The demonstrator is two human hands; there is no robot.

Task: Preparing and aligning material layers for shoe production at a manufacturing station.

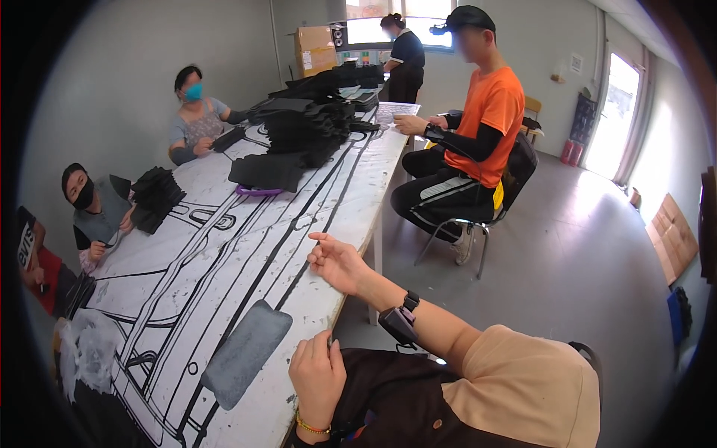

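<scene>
Head view shows us both hands at the near edge of the table (250,425). Our left hand (317,377), with a bracelet (312,428) at its wrist, is half curled, thumb and forefinger close together; a dark sliver shows at their tips (too small for us to name), so we cannot tell whether it grips anything. Just left of that hand, apart from its fingers, the pad (246,355) lies flat, grey and oblong with rounded corners.

Ahead of the left hand, our right hand (340,265) reaches over the table, fingers loosely bent; again we cannot tell if they hold anything. A device (398,325) is strapped to its wrist. Forward and left of this hand we see a purple thing (260,191), partly covered by the black stack (306,134). Farther left, across the table, a smaller pile (155,200) is beside a masked person (108,205). Beyond the pad from our left hand sits a clear bag (91,342).
</scene>
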